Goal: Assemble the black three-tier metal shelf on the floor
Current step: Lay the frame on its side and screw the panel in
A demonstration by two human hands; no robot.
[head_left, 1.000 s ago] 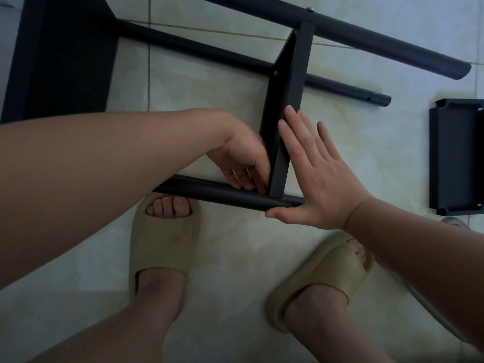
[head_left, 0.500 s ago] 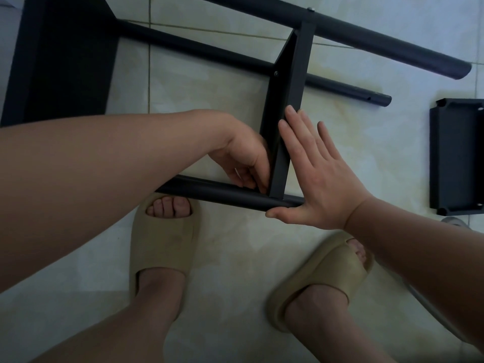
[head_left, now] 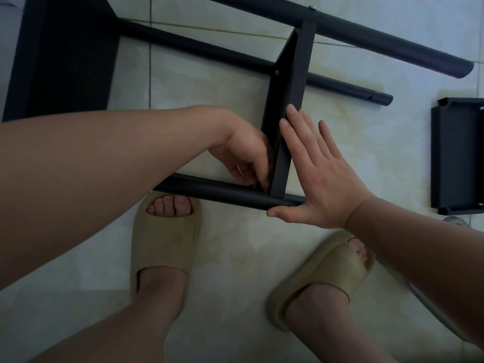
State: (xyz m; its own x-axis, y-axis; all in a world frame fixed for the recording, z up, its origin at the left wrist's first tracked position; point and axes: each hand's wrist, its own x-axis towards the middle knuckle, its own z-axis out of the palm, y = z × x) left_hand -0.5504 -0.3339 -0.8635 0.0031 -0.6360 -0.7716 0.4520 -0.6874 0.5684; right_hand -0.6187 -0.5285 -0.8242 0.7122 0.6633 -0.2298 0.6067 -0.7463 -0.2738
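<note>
The black metal shelf frame lies on its side on the tiled floor. Its middle tier panel [head_left: 293, 100] stands on edge between the poles. My right hand [head_left: 322, 176] presses flat, fingers straight, against the panel's right face, thumb under the near pole [head_left: 214, 191]. My left hand [head_left: 246, 158] reaches in from the left with curled fingers and pinches a small dark screw [head_left: 253, 186] at the corner where panel meets near pole. Another tier [head_left: 65, 56] is fixed at the far left. Two more poles [head_left: 366, 35] run across the top.
A loose black shelf tray [head_left: 458, 158] lies on the floor at the right edge. My feet in beige slides [head_left: 165, 247] stand just below the near pole. Light tiled floor lies around the frame.
My left hand's fingers have shifted slightly at the corner joint. The right hand and the frame have stayed in place.
</note>
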